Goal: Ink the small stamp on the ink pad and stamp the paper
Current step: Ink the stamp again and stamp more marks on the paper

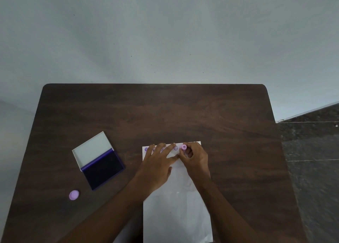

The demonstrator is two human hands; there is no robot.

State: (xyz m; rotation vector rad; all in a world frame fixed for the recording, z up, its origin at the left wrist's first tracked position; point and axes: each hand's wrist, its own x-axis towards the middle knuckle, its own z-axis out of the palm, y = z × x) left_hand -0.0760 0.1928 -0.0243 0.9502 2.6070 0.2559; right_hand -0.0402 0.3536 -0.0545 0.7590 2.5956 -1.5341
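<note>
A white sheet of paper point(177, 211) lies on the dark wooden table point(156, 114), with a row of purple stamp marks point(175, 148) along its far edge. My right hand point(195, 159) grips the small pink stamp point(183, 147) near the paper's far right corner; I cannot tell if it touches the sheet. My left hand point(157, 162) lies flat on the paper with fingers spread, covering some marks. The ink pad point(102, 169) sits open to the left, its dark pad showing and its pale lid point(92, 149) folded back.
A small round pink cap point(74, 195) lies on the table near the front left, in front of the ink pad. A pale wall stands behind the table. Dark tiled floor point(311, 151) shows on the right.
</note>
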